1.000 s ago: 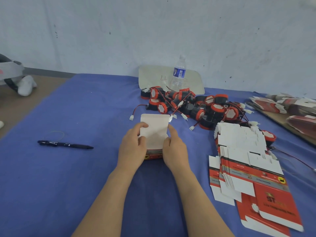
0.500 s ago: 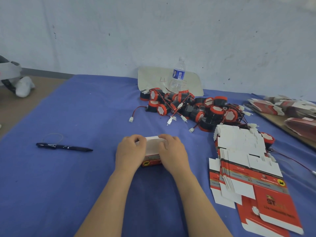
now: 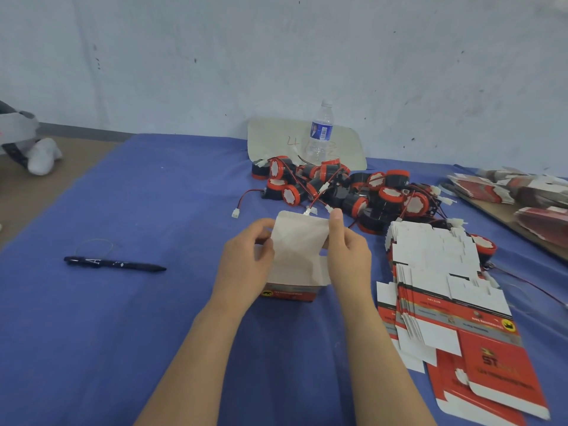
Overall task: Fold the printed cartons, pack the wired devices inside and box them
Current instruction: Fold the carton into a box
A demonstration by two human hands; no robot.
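Carton [image 3: 299,259], frame centre: light, creasable card. Left hand [image 3: 246,265] and right hand [image 3: 349,256] pinch flap edges; hold by the folds.

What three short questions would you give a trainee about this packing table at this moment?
1. True or false: the left hand and the right hand both hold the carton.
2. Where does the pen lie? A. left of the carton B. right of it C. inside it
3. Fill in: the water bottle stands behind the pile of ____.
Key: 1 true; 2 A; 3 wired devices.
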